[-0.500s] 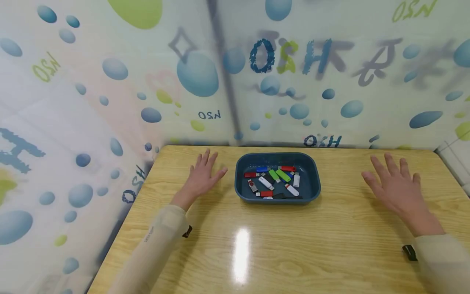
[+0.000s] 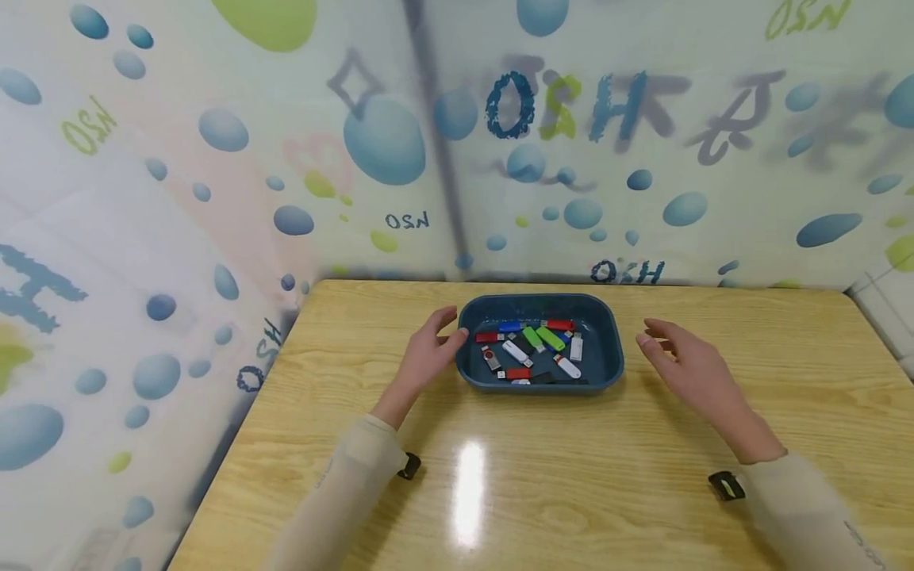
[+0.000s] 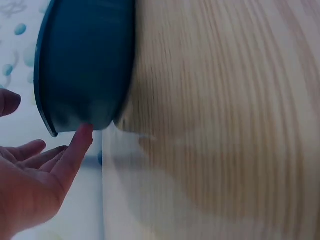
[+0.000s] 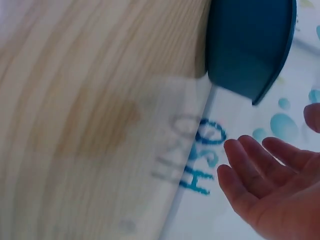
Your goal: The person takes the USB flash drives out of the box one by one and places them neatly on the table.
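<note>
Wall covering [image 2: 243, 63], pale, printed with blue and green drops and lettering. Table [image 2: 571, 484], light wood grain, one bright reflection on its near part. Sleeves, two, beige: left [image 2: 343, 492], right [image 2: 807, 507]. Tray [image 2: 540, 388], dark blue, rounded corners, set on the table toward its far edge, between the hands. Left hand [image 2: 423, 354]: at the tray's left end, thumb and fingers parted, grip wide and empty; contact with the tray cannot be told for certain. Right hand [image 2: 696, 371]: just beside the tray's right end, apart from it, fingers slightly bent, grip loose and empty. USB sticks, assorted, lying loose inside the tray: green [image 2: 550, 340], white [image 2: 517, 354], red [image 2: 560, 325], blue [image 2: 510, 327], others black.
</note>
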Demonstrator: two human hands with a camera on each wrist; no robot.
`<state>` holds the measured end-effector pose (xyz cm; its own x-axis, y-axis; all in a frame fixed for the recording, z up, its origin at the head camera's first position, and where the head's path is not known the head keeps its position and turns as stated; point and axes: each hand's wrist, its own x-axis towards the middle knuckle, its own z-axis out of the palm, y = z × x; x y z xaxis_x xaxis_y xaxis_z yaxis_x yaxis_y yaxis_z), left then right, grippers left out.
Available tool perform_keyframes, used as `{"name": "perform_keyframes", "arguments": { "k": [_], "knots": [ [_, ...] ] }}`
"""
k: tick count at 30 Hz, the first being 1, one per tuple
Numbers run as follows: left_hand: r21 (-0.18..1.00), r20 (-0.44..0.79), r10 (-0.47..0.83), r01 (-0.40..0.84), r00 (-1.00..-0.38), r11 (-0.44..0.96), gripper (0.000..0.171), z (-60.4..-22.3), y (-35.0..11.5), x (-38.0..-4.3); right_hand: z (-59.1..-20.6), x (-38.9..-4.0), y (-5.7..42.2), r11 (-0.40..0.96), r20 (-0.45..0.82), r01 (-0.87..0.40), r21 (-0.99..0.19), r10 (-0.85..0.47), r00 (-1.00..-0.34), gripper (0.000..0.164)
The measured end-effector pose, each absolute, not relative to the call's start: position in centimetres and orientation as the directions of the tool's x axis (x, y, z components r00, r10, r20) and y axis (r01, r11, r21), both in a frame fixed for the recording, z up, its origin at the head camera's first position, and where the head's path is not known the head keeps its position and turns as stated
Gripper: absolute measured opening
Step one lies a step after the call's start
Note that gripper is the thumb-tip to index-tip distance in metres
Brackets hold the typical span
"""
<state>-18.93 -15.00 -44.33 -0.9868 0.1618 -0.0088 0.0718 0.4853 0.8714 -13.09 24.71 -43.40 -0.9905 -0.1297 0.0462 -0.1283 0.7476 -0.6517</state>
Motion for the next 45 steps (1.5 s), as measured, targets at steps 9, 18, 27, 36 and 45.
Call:
{"name": "perform_keyframes", "arguments": {
  "k": [9,18,27,36,45],
  "knots": [
    [0.973,-0.057,0.081,-0.037,-0.995,0.226,0.043,-45.0,-14.5,-18.7,-44.4,-13.7,22.2,0.728,0.052,-0.100,-0.679,-0.088,-0.995,0.052],
    [0.968,-0.065,0.091,-0.041,-0.994,0.247,0.049,-45.0,-13.9,-18.7,-44.3,-13.8,21.5,0.728,0.021,-0.046,-0.684,-0.043,-0.999,0.045],
    [0.968,-0.091,0.213,-0.035,-0.973,0.250,0.056,-44.7,-12.9,-18.8,-43.7,-13.8,22.9,0.774,0.013,-0.036,-0.632,-0.036,-0.999,0.041],
    [0.975,-0.114,0.266,-0.056,-0.957,0.215,0.060,-44.5,-12.2,-18.5,-43.7,-13.8,24.1,0.789,-0.023,-0.008,-0.615,-0.028,-0.999,0.041],
    [0.978,-0.119,0.265,-0.066,-0.957,0.200,0.067,-45.0,-11.5,-18.9,-42.1,-13.2,23.8,0.866,0.188,-0.116,-0.486,-0.026,-0.982,0.039]
  ]
}}
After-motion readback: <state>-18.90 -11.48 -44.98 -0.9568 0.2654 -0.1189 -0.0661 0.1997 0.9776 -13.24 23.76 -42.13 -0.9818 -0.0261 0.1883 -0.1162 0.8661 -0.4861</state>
